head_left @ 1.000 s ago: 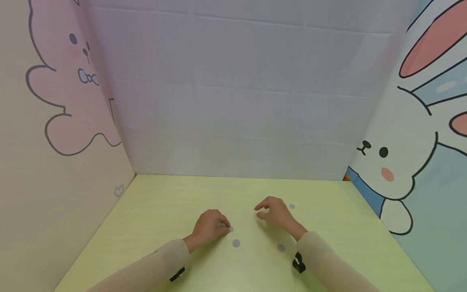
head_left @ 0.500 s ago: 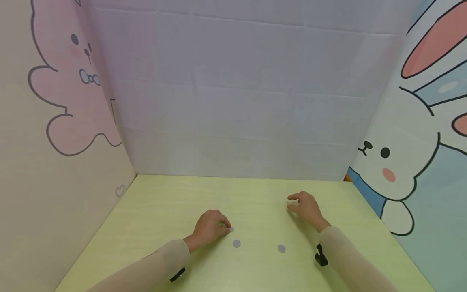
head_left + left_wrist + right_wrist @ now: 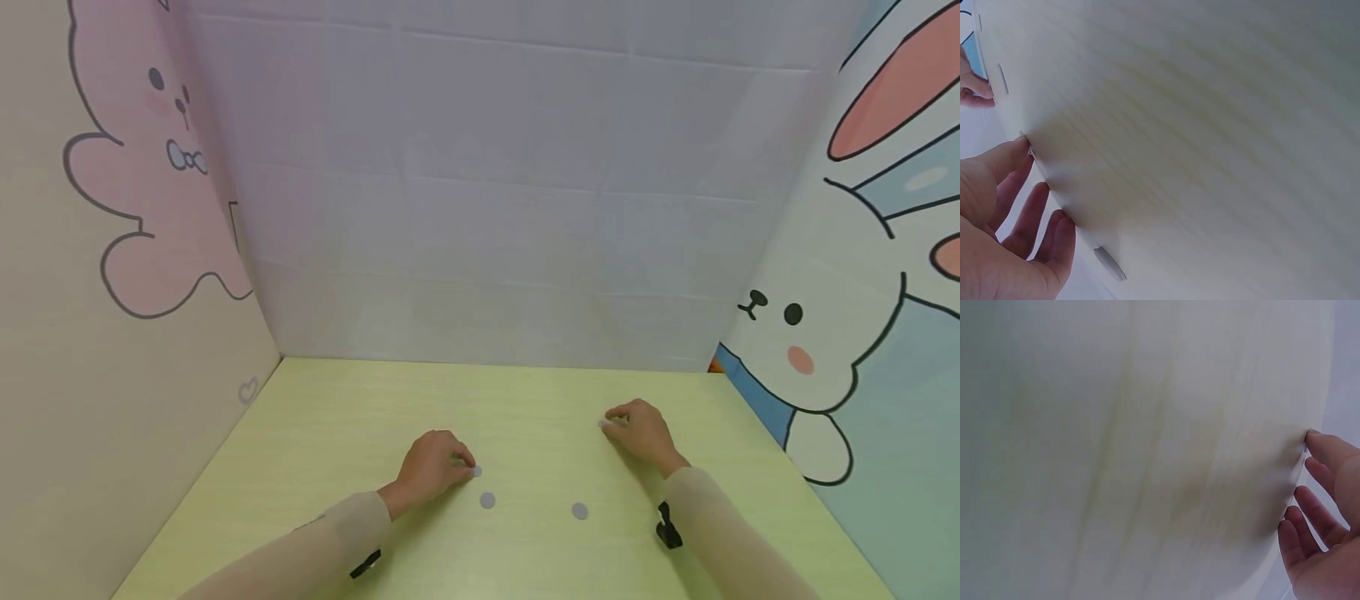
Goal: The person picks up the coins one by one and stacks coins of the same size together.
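My left hand (image 3: 433, 463) is low over the yellow-green table (image 3: 360, 408), thumb and index finger pinching the edge of a small flat grey disc (image 3: 477, 472). Its other fingertips rest against the tabletop in the left wrist view. Farther back and to the right, my right hand (image 3: 639, 432) pinches another small grey disc (image 3: 602, 423), mostly covered by the fingertips. In the right wrist view, the right fingertips (image 3: 1311, 434) meet the table surface. Two more grey discs lie flat between the arms: one (image 3: 487, 500) close to the left hand, the other (image 3: 580, 511) farther right.
A pale white sheet (image 3: 495, 208) hangs behind the table's back edge. Side panels flank the table, one with a pink cartoon animal (image 3: 161, 192), one with a white cartoon rabbit (image 3: 825, 283). Both forearms wear beige sleeves (image 3: 337, 533) with black straps beneath.
My right hand has moved right to the far disc, and its thumb and finger have closed on it. The left hand stays at its disc.
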Demonstrator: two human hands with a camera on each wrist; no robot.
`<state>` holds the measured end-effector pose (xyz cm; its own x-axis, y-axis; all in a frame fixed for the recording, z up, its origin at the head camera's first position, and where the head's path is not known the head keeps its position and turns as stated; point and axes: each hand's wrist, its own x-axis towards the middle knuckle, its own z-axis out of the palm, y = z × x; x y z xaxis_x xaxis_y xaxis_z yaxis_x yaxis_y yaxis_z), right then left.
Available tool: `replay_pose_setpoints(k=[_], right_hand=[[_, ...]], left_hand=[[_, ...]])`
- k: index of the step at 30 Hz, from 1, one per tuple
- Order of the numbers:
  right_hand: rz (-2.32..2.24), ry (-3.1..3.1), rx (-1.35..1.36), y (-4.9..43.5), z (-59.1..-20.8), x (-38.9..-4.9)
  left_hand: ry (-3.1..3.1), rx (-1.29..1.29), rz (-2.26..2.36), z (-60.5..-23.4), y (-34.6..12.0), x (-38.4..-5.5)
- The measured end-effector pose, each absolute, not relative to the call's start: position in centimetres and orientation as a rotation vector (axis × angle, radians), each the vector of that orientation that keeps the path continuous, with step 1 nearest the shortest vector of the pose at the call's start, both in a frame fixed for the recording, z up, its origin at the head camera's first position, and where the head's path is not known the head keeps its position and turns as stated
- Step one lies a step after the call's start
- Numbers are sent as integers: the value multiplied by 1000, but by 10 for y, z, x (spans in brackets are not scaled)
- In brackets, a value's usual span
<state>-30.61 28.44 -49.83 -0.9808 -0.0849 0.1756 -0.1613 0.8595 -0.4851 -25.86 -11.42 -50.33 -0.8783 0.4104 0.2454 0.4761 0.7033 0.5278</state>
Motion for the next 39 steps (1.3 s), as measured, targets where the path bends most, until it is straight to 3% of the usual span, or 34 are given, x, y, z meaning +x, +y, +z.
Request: replay_pose_setpoints(k=[39], right_hand=[[553,-2860,321,282,-512,-310]], left_hand=[[-2805,-674,-994,-518,-116,-261]])
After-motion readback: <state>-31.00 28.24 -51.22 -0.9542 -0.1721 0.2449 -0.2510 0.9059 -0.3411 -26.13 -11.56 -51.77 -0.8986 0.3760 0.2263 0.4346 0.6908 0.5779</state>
